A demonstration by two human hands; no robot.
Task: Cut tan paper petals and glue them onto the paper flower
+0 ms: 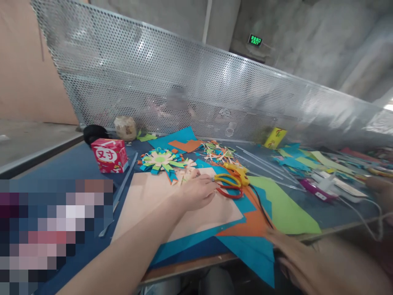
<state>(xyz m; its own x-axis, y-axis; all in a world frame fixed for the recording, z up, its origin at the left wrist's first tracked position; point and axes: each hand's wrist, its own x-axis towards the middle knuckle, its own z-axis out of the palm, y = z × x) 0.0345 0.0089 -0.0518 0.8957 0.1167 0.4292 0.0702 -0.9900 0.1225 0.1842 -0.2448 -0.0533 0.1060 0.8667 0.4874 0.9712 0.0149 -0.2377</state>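
My left hand [199,190] is over a peach paper sheet [147,205], fingers curled around the blade end of a pair of scissors. The yellow and red handles of the scissors [231,191] stick out to the right; the blades are hidden. Beside the handles lies a yellow glue gun [242,175], its black cord running toward the table edge. Smeared by motion, my right hand [285,246] is at the front edge by orange paper [245,225] and blue paper [254,254]; its fingers cannot be made out. A layered paper flower [161,160] lies beyond the peach sheet.
A pink box [109,155] stands left and a yellow box [275,137] at the back. Clear glue sticks [260,164], paper scraps [219,152], green paper [285,209] and a purple glue gun [317,190] lie rightward. Perforated metal [196,78] borders the back; another person's hand [379,184] is right.
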